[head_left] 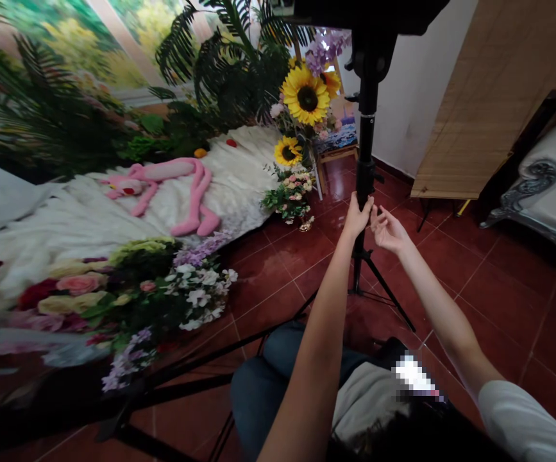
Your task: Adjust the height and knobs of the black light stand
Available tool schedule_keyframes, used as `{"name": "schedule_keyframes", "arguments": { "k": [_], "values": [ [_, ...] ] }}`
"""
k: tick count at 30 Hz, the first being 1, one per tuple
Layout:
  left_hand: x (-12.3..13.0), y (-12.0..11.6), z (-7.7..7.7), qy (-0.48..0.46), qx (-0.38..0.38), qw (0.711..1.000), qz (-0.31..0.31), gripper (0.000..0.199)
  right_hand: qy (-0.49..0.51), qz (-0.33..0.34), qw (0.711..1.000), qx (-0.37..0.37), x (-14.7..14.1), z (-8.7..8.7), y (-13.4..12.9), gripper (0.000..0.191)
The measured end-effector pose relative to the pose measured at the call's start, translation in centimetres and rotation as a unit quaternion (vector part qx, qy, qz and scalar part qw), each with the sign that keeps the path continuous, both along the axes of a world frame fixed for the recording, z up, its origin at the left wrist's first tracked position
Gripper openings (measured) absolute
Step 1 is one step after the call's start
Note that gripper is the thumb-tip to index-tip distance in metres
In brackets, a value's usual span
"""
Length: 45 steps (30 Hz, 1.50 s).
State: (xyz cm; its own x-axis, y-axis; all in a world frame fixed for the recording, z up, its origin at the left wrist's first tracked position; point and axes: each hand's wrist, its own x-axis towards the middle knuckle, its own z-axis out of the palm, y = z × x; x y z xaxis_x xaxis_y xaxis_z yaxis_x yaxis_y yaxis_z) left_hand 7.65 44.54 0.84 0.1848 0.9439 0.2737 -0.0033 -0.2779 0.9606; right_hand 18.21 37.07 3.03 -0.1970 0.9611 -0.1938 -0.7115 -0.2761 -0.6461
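My left hand (357, 219) grips the black stand (367, 138); my right hand (387, 231) hovers just beside it.
From my remote post, I have the left fingers closed round the stand, below a small side knob (378, 178), while the right is half open, fingers curled, apparently holding nothing (whether its fingertips brush the stand, I can't tell). The stand lies ahead, between both arms, long axis upright, the left hand nearer. Beyond, sunflowers (305, 96) bloom to its left.

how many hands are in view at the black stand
2: the left hand is around the black stand; the right hand is just right of it, fingers loosely bent. I see no others.
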Motion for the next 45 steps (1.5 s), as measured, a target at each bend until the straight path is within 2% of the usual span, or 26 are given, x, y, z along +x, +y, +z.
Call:
{"name": "schedule_keyframes", "arguments": {
  "k": [3,6,8,9,11,13,16,17,19,20,21,22,24,26,28,30,33,35,38,40,42,45],
  "values": [
    [0.0,0.3,0.0,-0.005,-0.009,1.000,-0.009,0.018,0.112,0.038,0.993,-0.030,0.3,0.3,0.5,0.011],
    [0.0,0.5,0.2,-0.007,-0.020,1.000,-0.014,0.017,0.156,0.068,0.985,-0.038,0.4,0.2,1.1,0.010],
    [-0.2,0.4,0.4,-0.001,-0.028,0.999,-0.018,0.017,0.116,0.060,0.991,-0.034,0.2,0.1,1.5,0.014],
    [-0.3,0.4,0.5,0.003,-0.031,0.999,-0.020,0.017,0.066,0.047,0.996,-0.027,0.0,0.1,1.6,0.017],
    [-0.4,0.3,0.6,0.010,-0.036,0.999,-0.020,0.019,-0.110,0.007,0.994,0.007,-0.3,-0.2,1.6,0.024],
    [-0.4,0.2,0.6,0.014,-0.033,0.999,-0.014,0.018,-0.292,-0.035,0.955,0.048,-0.3,-0.5,1.2,0.027],
    [-0.2,0.2,0.5,0.015,-0.019,1.000,-0.008,0.018,-0.436,-0.101,0.889,0.091,0.8,-1.3,0.3,0.022],
    [-0.2,0.3,0.4,0.016,-0.017,1.000,-0.008,0.019,-0.478,-0.136,0.861,0.108,1.4,-1.6,0.1,0.018],
    [-0.1,0.3,0.3,0.019,-0.021,1.000,-0.006,0.021,-0.575,-0.197,0.781,0.142,2.4,-2.4,-0.2,0.018],
    [-0.1,0.3,0.2,0.020,-0.023,1.000,-0.007,0.022,-0.611,-0.210,0.748,0.153,2.7,-2.9,-0.2,0.023],
    [-0.2,0.2,0.1,0.019,-0.024,0.999,-0.008,0.022,-0.630,-0.209,0.731,0.158,2.9,-3.3,-0.1,0.034],
    [-0.2,0.2,0.1,0.017,-0.024,1.000,-0.007,0.022,-0.627,-0.195,0.738,0.155,2.9,-3.7,0.1,0.045],
    [-0.2,0.1,0.0,0.014,-0.017,1.000,-0.007,0.022,-0.586,-0.161,0.783,0.135,2.5,-4.2,0.5,0.063],
    [-0.3,0.1,0.1,0.013,-0.012,1.000,-0.003,0.021,-0.535,-0.158,0.822,0.111,1.8,-4.1,0.8,0.070],
    [-0.2,0.1,0.1,0.012,-0.011,1.000,0.000,0.022,-0.501,-0.189,0.838,0.108,1.2,-3.3,0.8,0.071],
    [-0.1,0.1,0.0,0.009,-0.013,1.000,0.002,0.024,-0.490,-0.234,0.828,0.139,0.9,-1.9,0.6,0.068],
    [0.0,0.2,-0.2,-0.001,-0.013,1.000,-0.001,0.024,-0.507,-0.274,0.791,0.205,1.1,0.2,0.4,0.056],
    [0.2,0.3,-0.4,-0.011,-0.012,1.000,-0.007,0.025,-0.539,-0.278,0.759,0.238,1.1,1.0,0.8,0.048],
    [0.5,0.5,-0.8,-0.035,-0.016,0.999,-0.002,0.031,-0.583,-0.241,0.731,0.258,0.5,1.2,2.9,0.062],
    [0.7,0.6,-1.0,-0.043,-0.013,0.999,0.009,0.036,-0.607,-0.191,0.732,0.243,-0.2,1.0,4.9,0.063],
    [0.7,0.7,-1.1,-0.039,0.007,0.999,0.019,0.045,-0.617,-0.144,0.742,0.220,-1.1,0.9,7.0,0.052],
    [0.7,0.8,-1.2,-0.029,0.039,0.999,0.026,0.059,-0.598,-0.109,0.764,0.216,-2.1,0.9,9.4,0.033]
  ]
}}
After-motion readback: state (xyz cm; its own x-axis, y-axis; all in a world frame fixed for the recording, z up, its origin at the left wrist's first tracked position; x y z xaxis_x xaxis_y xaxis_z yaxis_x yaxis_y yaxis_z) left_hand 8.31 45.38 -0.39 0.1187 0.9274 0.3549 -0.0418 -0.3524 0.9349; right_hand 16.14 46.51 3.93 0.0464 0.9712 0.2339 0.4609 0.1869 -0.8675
